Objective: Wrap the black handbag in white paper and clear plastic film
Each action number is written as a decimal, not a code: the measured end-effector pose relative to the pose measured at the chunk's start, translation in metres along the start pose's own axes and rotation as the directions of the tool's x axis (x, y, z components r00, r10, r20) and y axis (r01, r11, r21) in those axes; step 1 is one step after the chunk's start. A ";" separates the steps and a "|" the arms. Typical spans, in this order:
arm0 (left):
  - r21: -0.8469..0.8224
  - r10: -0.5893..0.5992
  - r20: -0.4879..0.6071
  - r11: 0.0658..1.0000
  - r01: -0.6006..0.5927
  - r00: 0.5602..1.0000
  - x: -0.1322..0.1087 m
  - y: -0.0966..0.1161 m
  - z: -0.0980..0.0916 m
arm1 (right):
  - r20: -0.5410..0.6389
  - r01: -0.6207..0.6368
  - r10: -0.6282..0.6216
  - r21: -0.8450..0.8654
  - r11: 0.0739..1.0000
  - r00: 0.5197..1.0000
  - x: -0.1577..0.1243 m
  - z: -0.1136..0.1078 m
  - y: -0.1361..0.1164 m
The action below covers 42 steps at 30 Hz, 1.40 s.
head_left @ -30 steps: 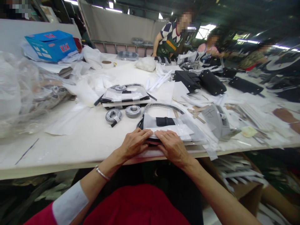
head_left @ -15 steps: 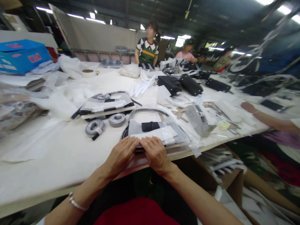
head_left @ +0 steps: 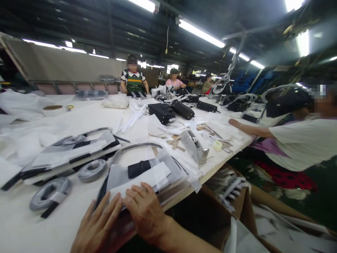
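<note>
A flat black handbag [head_left: 106, 182] lies at the table's near edge, covered by a pale translucent sheet, with a wrapped handle looping up at its far side. A white paper strip [head_left: 139, 178] and a small black piece [head_left: 138, 169] rest on top of it. My left hand [head_left: 98, 223] lies along its near left edge, fingers stretched out, thumb out of sight. My right hand [head_left: 146, 211] has its fingers bent over the near edge, gripping the bag; its thumb is hidden. Two grey wrapped strap coils [head_left: 92, 170] lie left of the bag.
Another wrapped bag stack [head_left: 76, 154] sits at the left. A tape dispenser [head_left: 193, 146] stands to the right, near a pale tape roll [head_left: 217, 145]. Black bags [head_left: 161, 112] lie farther back. Below the table's edge is a carton [head_left: 244, 207] of scraps. A co-worker's arm [head_left: 250, 130] reaches in at right.
The camera view has turned right and tilted up, so the hands and bag appear lower and farther left. My left hand's fingers now lie straighter along the bag's edge.
</note>
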State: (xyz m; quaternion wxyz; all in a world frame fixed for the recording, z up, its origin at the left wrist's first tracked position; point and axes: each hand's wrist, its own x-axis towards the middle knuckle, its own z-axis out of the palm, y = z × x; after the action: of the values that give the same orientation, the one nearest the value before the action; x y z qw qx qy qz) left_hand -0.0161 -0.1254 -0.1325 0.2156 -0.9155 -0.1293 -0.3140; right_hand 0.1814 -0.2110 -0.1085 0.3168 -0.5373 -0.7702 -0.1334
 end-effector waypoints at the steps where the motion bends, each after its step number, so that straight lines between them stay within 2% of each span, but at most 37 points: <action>1: 0.012 0.005 0.013 1.000 -0.005 1.000 -0.002 0.000 0.002 | -0.009 -0.004 0.004 0.002 1.000 1.000 0.000 0.001 0.001; 5: 0.083 -0.032 0.061 0.996 0.027 0.998 -0.007 0.003 0.003 | -0.061 0.002 -0.003 -0.006 1.000 0.998 -0.002 0.008 0.002; 8: 0.115 -0.004 0.067 0.993 -0.004 0.998 -0.006 0.002 0.001 | -0.049 0.019 -0.020 -0.009 1.000 0.999 0.000 0.004 0.001; 10: 0.105 0.012 0.063 0.994 -0.018 0.998 -0.007 0.001 0.002 | -0.012 0.025 -0.025 0.030 0.999 1.000 0.004 -0.008 0.000; 13: 0.072 -0.034 0.065 0.997 0.029 0.997 -0.011 0.000 0.005 | -0.002 0.005 -0.005 0.131 0.991 1.000 0.010 -0.039 0.009; 15: 0.057 -0.082 0.089 0.995 0.077 0.993 -0.015 0.000 0.007 | -0.066 -0.041 0.051 0.145 0.989 0.997 0.010 -0.065 0.031; 17: 0.050 -0.110 0.114 0.993 0.104 0.987 -0.020 -0.001 0.011 | -0.135 -0.109 0.119 0.074 0.991 0.984 0.006 -0.090 0.067; 19: 0.043 -0.083 0.118 0.996 0.078 0.990 -0.023 -0.002 0.014 | -0.124 -0.182 0.170 -0.095 0.979 0.978 -0.001 -0.114 0.111; 21: 0.045 -0.047 0.101 0.998 0.042 0.994 -0.027 -0.002 0.018 | -0.059 -0.236 0.228 -0.268 0.934 0.972 -0.007 -0.134 0.148; 23: 0.044 -0.050 0.094 0.998 0.046 0.994 -0.029 -0.001 0.019 | -0.032 -0.245 0.248 -0.304 0.921 0.968 -0.008 -0.145 0.163; 24: 0.043 -0.073 0.107 0.997 0.068 0.992 -0.029 -0.001 0.019 | -0.030 -0.237 0.238 -0.274 0.932 0.971 -0.007 -0.147 0.160; 26: 0.056 -0.098 0.125 0.994 0.092 0.987 -0.027 0.001 0.015 | -0.018 -0.182 0.182 -0.151 0.972 0.983 -0.002 -0.143 0.138; 29: 0.103 -0.064 0.119 0.993 0.052 0.991 -0.018 0.000 0.006 | 0.045 -0.004 0.003 0.022 1.000 0.999 0.008 -0.121 0.085; 33: 0.118 -0.007 0.075 0.993 -0.002 0.997 -0.004 -0.004 -0.003 | 0.068 0.128 -0.128 0.001 0.992 0.989 0.014 -0.071 0.031; 36: 0.078 -0.045 0.014 0.996 0.044 0.999 0.003 -0.003 -0.006 | 0.024 0.144 -0.143 -0.063 0.988 0.989 0.013 -0.029 0.013; 38: 0.043 -0.083 -0.027 0.996 0.084 0.996 0.006 -0.001 -0.007 | -0.035 0.111 -0.116 -0.116 0.987 0.993 0.011 -0.008 0.005; 40: 0.021 -0.100 -0.043 0.995 0.101 0.994 0.010 0.000 -0.010 | -0.076 0.065 -0.078 -0.158 0.985 0.994 0.009 0.004 0.000; 42: 0.013 -0.113 -0.038 0.993 0.113 0.993 0.016 0.001 -0.014 | -0.072 0.040 -0.054 -0.187 0.982 0.996 0.009 0.005 -0.003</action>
State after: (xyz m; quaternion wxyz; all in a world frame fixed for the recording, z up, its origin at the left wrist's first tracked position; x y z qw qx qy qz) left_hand -0.0110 -0.1310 -0.1126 0.2066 -0.8992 -0.1793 -0.3416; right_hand 0.1753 -0.2027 -0.1065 0.2917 -0.5404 -0.7542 -0.2326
